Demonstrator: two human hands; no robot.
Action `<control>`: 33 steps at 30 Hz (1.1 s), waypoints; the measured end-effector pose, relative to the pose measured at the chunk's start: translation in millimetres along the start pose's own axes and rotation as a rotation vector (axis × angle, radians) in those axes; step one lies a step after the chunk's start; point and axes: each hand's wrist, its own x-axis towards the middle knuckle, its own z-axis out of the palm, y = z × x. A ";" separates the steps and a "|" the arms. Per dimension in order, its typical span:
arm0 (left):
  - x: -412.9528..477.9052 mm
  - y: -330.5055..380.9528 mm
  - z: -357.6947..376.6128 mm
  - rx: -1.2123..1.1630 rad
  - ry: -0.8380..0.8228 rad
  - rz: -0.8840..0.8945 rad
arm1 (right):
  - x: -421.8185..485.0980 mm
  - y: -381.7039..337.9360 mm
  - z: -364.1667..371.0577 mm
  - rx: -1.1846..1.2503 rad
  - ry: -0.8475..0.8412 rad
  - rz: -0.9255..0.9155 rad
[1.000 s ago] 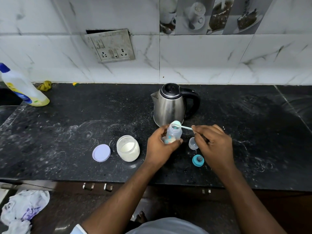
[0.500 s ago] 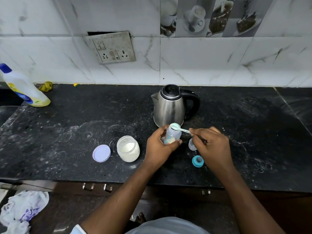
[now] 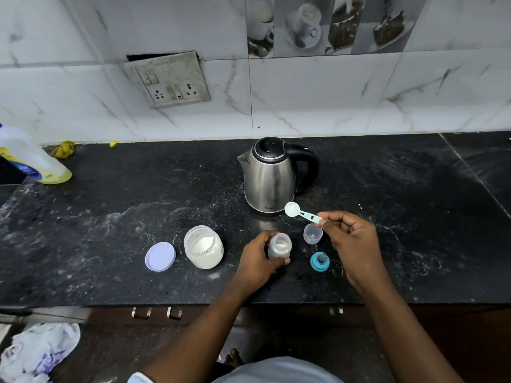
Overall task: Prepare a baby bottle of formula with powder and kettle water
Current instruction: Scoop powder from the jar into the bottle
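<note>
Left hand (image 3: 258, 262) fingers curled around small clear open-topped baby bottle (image 3: 279, 246), right hand (image 3: 352, 243) fingertips pinching pale-blue plastic scoop (image 3: 301, 213) handle, empty bowl at bottle's 1 o'clock, steel kettle (image 3: 272, 176) at 12 o'clock.

A single wide-angle camera sits on the person's head, looking forward and steeply down across the black tabletop (image 3: 110, 217). The tiled wall (image 3: 331, 106) with its switch plate (image 3: 168, 78) fills the top of the frame, its lines bowed by the lens. The kettle (image 3: 269, 178) stands near the centre. Both forearms enter from the bottom edge. The view is near enough that the bottle (image 3: 279, 246) in the left hand (image 3: 255, 265) and the scoop (image 3: 301, 212) in the right hand (image 3: 354, 244) show clearly. Below the tabletop's front edge, drawer handles (image 3: 156, 313) and the floor are in view.
</note>
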 end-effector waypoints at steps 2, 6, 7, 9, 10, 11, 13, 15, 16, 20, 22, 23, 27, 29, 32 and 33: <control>-1.7 -5.0 2.9 0.007 0.008 -0.013 | -1.3 2.5 -2.6 -0.006 0.001 0.014; -0.1 -4.9 1.6 0.038 0.003 -0.013 | -3.4 4.7 -5.2 -0.032 -0.006 0.018; 0.0 -4.7 1.2 0.042 0.000 -0.011 | -3.5 4.7 -5.3 -0.038 -0.009 0.019; -1.0 -3.7 0.3 0.048 -0.001 -0.010 | -3.1 4.5 -3.6 -0.044 -0.017 0.023; -2.5 -2.6 -0.3 0.044 -0.002 -0.014 | -2.8 4.5 -1.4 -0.043 -0.024 0.026; -4.2 -1.5 -1.4 0.041 -0.001 -0.016 | -2.7 4.3 1.5 -0.039 -0.031 0.030; -8.1 1.9 -4.4 0.038 0.008 0.001 | -3.2 2.1 8.9 -0.032 -0.048 0.024; -13.0 5.8 -10.3 0.008 0.021 0.028 | -3.8 -1.5 20.5 -0.047 -0.076 -0.014; -16.5 7.5 -14.6 -0.016 0.029 0.038 | -3.8 -3.5 28.1 -0.063 -0.095 -0.032; -37.1 5.0 -31.1 -0.099 0.071 0.016 | 1.9 -9.2 70.4 -0.153 -0.207 -0.066; -46.4 -0.6 -36.7 -0.106 0.099 -0.031 | 6.0 -8.8 100.1 -0.242 -0.258 -0.086; -49.1 -4.5 -38.3 -0.101 0.111 -0.039 | 7.1 -8.4 116.3 -0.298 -0.286 -0.095; -57.1 -7.9 -41.2 -0.060 0.153 -0.034 | 6.1 -2.2 173.6 -0.477 -0.402 -0.114; -60.6 -6.1 -41.3 -0.066 0.159 -0.038 | 3.4 2.1 193.2 -0.527 -0.452 -0.113; -61.8 -8.9 -39.7 -0.067 0.161 -0.037 | 1.4 3.6 202.9 -0.613 -0.531 -0.129; -60.7 -10.5 -39.0 -0.060 0.165 -0.039 | 3.5 1.4 200.3 -0.637 -0.510 -0.149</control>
